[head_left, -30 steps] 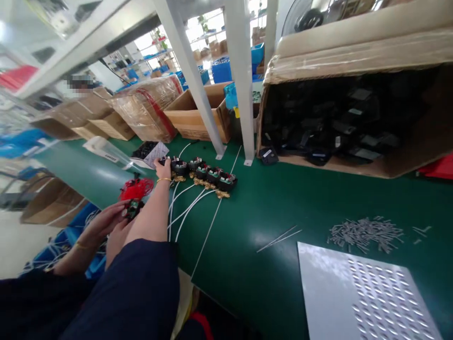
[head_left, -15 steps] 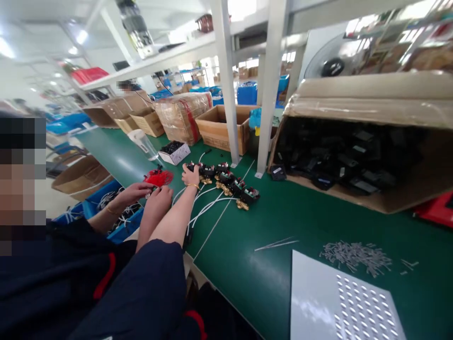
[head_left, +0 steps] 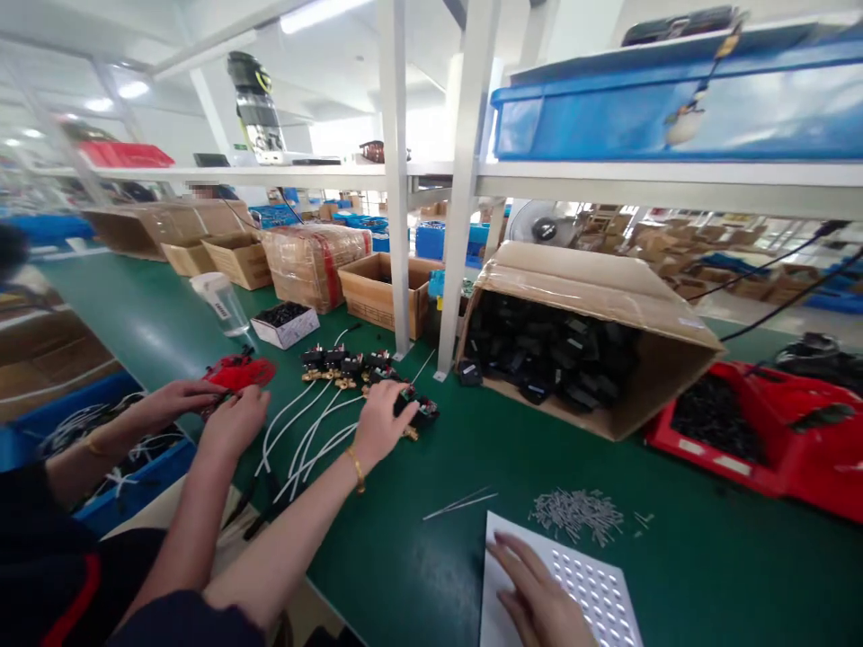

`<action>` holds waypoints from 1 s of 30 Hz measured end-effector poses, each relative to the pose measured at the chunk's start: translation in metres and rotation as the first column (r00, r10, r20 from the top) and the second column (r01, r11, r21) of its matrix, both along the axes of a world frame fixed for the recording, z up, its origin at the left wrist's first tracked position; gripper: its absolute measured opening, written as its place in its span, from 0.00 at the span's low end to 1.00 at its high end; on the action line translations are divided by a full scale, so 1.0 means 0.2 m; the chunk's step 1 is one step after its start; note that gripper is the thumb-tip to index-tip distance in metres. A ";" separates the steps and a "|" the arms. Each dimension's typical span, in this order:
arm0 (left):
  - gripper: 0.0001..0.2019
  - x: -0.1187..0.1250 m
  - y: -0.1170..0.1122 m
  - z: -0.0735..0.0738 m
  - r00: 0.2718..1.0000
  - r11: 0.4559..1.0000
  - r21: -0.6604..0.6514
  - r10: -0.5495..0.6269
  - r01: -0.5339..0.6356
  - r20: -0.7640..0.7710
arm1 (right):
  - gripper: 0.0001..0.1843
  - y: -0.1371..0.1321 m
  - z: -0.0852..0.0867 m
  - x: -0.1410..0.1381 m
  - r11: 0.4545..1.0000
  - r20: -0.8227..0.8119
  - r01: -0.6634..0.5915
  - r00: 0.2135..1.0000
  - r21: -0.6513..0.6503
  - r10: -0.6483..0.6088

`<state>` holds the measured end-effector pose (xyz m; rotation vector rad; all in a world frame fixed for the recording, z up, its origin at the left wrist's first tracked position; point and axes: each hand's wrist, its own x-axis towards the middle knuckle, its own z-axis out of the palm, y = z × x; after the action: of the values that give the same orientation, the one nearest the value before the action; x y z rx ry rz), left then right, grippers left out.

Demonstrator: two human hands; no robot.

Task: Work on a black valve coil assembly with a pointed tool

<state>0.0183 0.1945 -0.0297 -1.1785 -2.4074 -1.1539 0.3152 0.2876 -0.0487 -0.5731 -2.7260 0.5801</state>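
My left hand (head_left: 383,422) reaches over a cluster of black valve units (head_left: 351,367) with brass fittings and white cables. Its thumb and fingers are spread beside the nearest unit, which has a green circuit board (head_left: 426,409); I cannot tell whether they touch it. At the bottom, my right hand (head_left: 539,598) hovers over or rests on a white plate (head_left: 502,548) with rows of shiny round holes or bumps, its fingers apart. Just beyond the plate lie a pile of small grey screw-like pins (head_left: 578,514) and some thin light strips (head_left: 460,504).
Left of me, a co-worker's hands (head_left: 233,418) work on a small part by red wires (head_left: 241,370). A cardboard box (head_left: 674,359) of black casings stands behind, with red bins (head_left: 761,476) to its right. Shelf posts (head_left: 458,198) rise from the table.
My view has swung right and up. My left hand has moved from the cluster's far left unit to its near right end. My right hand has come into view over the white plate.
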 end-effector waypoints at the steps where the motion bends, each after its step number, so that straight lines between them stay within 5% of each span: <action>1: 0.22 0.03 0.05 0.00 0.998 0.998 -0.044 -0.048 0.046 -0.038 | 0.29 -0.01 -0.01 -0.08 0.998 0.058 -0.032 0.998 0.061 0.028; 3: 0.30 0.05 0.13 -0.01 0.988 0.986 -0.147 -0.099 0.081 -0.118 | 0.34 -0.04 -0.04 -0.23 0.968 0.192 -0.085 0.981 0.235 0.039; 5: 0.30 0.06 0.16 -0.04 0.978 0.971 -0.230 -0.115 0.073 -0.176 | 0.26 -0.08 -0.07 -0.36 0.918 0.263 -0.152 0.963 0.366 0.055; 10: 0.20 0.12 0.09 -0.12 0.978 0.963 -0.257 -0.126 0.080 -0.168 | 0.11 -0.07 -0.04 -0.41 0.864 0.153 -0.208 0.976 0.459 0.154; 12: 0.23 0.16 0.05 -0.13 0.982 0.950 -0.267 -0.180 0.159 -0.058 | 0.12 -0.03 0.03 -0.34 0.913 0.067 -0.161 0.987 0.376 0.147; 15: 0.30 0.21 0.00 -0.10 0.936 0.900 -0.289 -0.265 0.327 0.231 | 0.14 0.03 0.12 -0.15 0.998 0.010 -0.002 1.000 0.067 0.001; 18: 0.34 0.15 -0.01 -0.04 0.836 0.815 -0.309 -0.338 0.489 0.432 | 0.12 0.05 0.12 0.08 0.971 0.155 0.158 0.979 -0.179 -0.131; 20: 0.36 0.06 0.03 0.00 0.737 0.730 -0.300 -0.396 0.614 0.547 | 0.14 0.05 0.06 0.21 0.954 0.247 0.189 0.960 -0.233 -0.129; 23: 0.33 -0.06 0.13 0.03 0.615 0.612 -0.288 -0.426 0.736 0.664 | 0.15 0.01 -0.02 0.37 0.971 0.302 0.191 0.943 -0.147 -0.140; 26: 0.23 -0.06 0.22 0.01 0.531 0.519 -0.281 -0.429 0.807 0.731 | 0.16 -0.03 -0.07 0.46 0.966 0.339 0.238 0.904 0.106 -0.260; 30: 0.21 0.08 0.21 -0.04 0.523 0.517 -0.261 -0.464 0.815 0.715 | 0.23 -0.08 -0.11 0.52 0.932 0.379 0.219 0.868 0.289 -0.321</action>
<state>0.0345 0.2356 -0.0376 -2.5095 -2.9497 -1.0578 0.4191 0.2718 -0.0708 -1.1075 -2.9607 0.0539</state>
